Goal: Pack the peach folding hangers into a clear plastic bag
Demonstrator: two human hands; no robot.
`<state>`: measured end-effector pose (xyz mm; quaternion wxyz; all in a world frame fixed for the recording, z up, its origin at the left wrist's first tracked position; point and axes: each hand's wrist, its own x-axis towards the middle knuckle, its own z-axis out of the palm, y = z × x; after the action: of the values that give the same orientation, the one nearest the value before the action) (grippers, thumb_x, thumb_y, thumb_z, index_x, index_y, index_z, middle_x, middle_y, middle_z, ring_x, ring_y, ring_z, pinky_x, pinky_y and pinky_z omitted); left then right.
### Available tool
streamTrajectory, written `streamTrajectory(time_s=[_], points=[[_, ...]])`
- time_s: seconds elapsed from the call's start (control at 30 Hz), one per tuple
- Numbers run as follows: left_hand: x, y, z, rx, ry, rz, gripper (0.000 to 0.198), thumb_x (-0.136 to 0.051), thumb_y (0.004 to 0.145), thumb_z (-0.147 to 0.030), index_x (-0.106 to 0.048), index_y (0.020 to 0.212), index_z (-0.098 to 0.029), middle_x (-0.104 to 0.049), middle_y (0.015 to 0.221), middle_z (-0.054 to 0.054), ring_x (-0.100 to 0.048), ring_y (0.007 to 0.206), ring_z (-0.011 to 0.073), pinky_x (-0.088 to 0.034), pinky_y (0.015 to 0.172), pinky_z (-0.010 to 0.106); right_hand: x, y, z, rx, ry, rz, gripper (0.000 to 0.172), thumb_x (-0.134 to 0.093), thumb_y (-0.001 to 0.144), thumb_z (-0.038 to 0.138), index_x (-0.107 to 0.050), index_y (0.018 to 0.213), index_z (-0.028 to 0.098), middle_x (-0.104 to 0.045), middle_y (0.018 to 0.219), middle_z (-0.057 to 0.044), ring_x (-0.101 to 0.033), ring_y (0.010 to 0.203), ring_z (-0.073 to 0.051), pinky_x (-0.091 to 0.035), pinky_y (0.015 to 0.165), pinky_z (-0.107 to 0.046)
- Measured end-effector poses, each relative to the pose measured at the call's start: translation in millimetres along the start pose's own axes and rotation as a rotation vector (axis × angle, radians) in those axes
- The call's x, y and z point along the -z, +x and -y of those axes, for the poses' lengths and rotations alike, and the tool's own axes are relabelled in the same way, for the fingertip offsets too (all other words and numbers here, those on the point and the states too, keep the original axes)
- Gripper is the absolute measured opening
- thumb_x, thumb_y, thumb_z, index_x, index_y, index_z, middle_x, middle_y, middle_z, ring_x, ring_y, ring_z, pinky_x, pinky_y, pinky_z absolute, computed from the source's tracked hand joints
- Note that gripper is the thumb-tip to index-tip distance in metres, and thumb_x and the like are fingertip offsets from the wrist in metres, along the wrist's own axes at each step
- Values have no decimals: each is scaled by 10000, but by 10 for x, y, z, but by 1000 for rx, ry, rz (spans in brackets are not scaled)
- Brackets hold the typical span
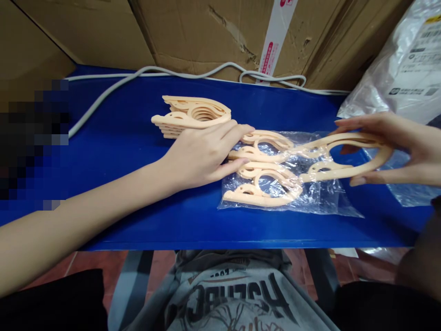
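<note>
My left hand (206,154) is closed on the left ends of cream folding hangers (263,199) in a clear plastic bag (330,202), fingers above and thumb below. To the right, my right hand (396,149) holds another cream hanger (370,163) by its rounded end, fingers over the top and thumb beneath. That hanger's left ends lie over or in the bag's right part; I cannot tell which. A stack of several cream hangers (193,112) sits just behind my left hand.
A white cable (144,71) runs along the back of the blue table (193,225). Cardboard boxes (206,37) stand behind it. White plastic packaging with labels (396,69) lies at the right, with more clear bags (408,195) near my right hand.
</note>
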<state>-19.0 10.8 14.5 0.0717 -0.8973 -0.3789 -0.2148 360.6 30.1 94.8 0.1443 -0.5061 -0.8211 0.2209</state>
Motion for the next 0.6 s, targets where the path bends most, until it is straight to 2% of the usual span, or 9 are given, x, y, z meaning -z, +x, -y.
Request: streamTrajectory(time_s=[0.1,0.2,0.27,0.33,0.43,0.6], points=[[-6,-1,3,-17,8,-7,469,-533,1071,-423,-598,1437,-137,-768,1223,141,-752,1119,278,-493,658,292,-189,70,55,75,-16,183,877,-806,790,734,-517,1540,381,-664,1425,-110,-772,891,-248,-675,648,-351],[-13,-3,2,-22,13,-15,465,-534,1069,-414,-599,1432,-131,-766,1204,146,-748,1115,284,-492,652,297,-396,109,92,103,-237,122,932,-701,864,771,-398,1638,349,-681,1371,-136,-756,845,-273,-657,705,-427],[-15,-5,-1,-18,14,-14,455,-528,1074,-414,-602,1426,-136,-763,1204,143,-746,1115,284,-486,653,295,-474,117,98,115,-346,71,1003,-639,879,813,-303,1695,335,-678,1368,-154,-749,936,-326,-638,785,-487],[-18,-7,-3,-13,11,-8,445,-521,1079,-418,-605,1418,-141,-759,1201,137,-744,1112,283,-481,656,293,-483,119,74,144,-340,69,1048,-636,871,828,-240,1718,354,-670,1368,-144,-735,1024,-339,-626,828,-483],[-26,-11,-3,-14,9,-16,431,-525,1077,-413,-606,1403,-143,-752,1205,137,-734,1128,284,-492,683,292,-418,128,3,184,-256,96,1044,-644,874,820,-243,1718,354,-673,1335,-130,-723,1037,-301,-629,825,-436],[-33,-14,-7,-20,31,-25,432,-507,1085,-418,-598,1405,-141,-739,1222,145,-726,1133,284,-514,701,296,-336,157,-48,200,-201,79,962,-621,905,802,-337,1689,322,-716,1238,-116,-727,966,-266,-645,825,-436]])
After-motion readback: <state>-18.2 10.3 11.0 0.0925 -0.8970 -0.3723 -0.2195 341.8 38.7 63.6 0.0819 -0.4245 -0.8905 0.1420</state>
